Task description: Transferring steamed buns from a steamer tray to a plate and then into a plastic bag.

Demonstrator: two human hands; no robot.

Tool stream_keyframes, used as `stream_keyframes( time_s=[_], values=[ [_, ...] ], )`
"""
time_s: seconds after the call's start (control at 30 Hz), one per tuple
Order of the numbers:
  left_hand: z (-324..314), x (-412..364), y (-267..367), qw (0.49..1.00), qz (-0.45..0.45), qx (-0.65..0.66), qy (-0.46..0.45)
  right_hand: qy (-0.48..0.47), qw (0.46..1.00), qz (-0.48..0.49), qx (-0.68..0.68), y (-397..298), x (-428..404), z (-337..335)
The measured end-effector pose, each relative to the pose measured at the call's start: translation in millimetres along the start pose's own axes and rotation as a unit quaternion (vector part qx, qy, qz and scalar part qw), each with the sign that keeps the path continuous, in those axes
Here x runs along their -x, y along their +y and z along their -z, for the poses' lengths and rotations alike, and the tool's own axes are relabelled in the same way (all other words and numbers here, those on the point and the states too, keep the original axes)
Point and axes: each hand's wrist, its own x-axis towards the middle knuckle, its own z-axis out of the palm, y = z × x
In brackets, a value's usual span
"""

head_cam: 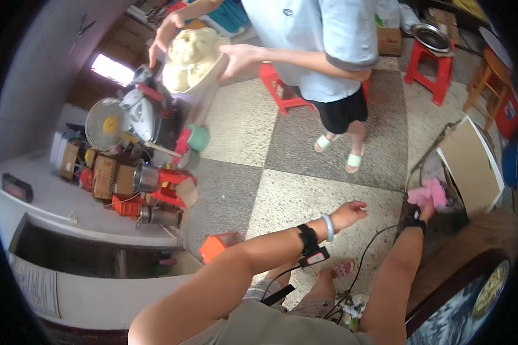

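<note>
My left hand (349, 214) reaches over the tiled floor, fingers partly curled and apart, with nothing in it; a pale bangle and a black strap with a small device sit on that arm. At the right, my right hand (427, 210) grips a pink cloth (429, 194) beside a leaning board. Across from me stands a person in a light blue shirt (302, 34), whose two hands hold a bowl (211, 77) heaped with pale, dough-like pieces (192, 51).
Red plastic stools (429, 69) stand behind the person and at left. A fan (108, 124), boxes (105, 177) and metal pots (146, 177) crowd the left side. The board (470, 164) leans at right. A black cable (364, 254) crosses the floor near my legs.
</note>
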Motion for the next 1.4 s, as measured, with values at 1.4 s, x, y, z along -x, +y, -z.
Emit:
stream_keyframes(
  time_s=[1.4],
  values=[
    [315,155,-25,0.979,-0.046,-0.187,0.072,-0.236,0.651,-0.041,0.72,89,343,-141]
  ],
)
